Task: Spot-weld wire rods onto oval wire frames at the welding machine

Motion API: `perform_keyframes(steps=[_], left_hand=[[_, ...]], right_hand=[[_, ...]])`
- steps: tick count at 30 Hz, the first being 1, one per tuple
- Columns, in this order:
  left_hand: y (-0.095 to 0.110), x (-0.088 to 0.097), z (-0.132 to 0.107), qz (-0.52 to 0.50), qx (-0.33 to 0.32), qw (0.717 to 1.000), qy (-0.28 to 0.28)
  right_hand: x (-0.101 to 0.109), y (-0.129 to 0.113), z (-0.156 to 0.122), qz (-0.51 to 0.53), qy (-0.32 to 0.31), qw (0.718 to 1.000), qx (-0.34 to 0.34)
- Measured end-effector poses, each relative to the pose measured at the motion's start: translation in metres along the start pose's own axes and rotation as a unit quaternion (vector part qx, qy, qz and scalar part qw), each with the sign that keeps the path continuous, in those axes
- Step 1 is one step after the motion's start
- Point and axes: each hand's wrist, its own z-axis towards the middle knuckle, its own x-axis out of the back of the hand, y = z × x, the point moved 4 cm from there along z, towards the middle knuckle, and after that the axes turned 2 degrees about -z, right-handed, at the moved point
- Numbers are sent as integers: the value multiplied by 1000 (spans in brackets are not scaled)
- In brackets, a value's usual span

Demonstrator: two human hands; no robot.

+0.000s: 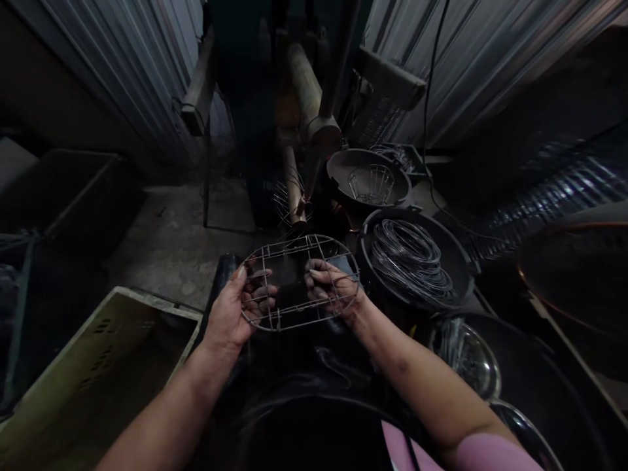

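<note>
An oval wire rack point(294, 313) with crossing wires is held up in front of me between both hands. My left hand point(240, 301) is closed around its left end, with the fingers curled behind the wires. At the right end, my right hand point(333, 284) grips the frame, fingers bent inward and the thumb by the forefinger. Just beyond the rack is a machine with a horizontal metal arm point(294, 190) and a pointed electrode tip point(303, 204) above it. Thin wires fan out beside that arm.
To the right, a black pan holds coiled wire rings point(409, 258), and another pan point(338, 167) holds a wire basket point(371, 184). Shiny round metal pieces point(471, 356) lie nearer. A yellowish plastic crate point(63, 366) stands at left. A cable point(426, 131) hangs at right.
</note>
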Motion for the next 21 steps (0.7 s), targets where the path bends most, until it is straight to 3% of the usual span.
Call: perform_keyframes(steps=[6, 21], left_hand=[[-1, -5, 5, 6, 7, 1000, -16], [-7, -5, 8, 21, 17, 1000, -14]], right_hand=[[-8, -5, 4, 20, -45, 999, 21], [-10, -2, -3, 52, -31, 998, 27]])
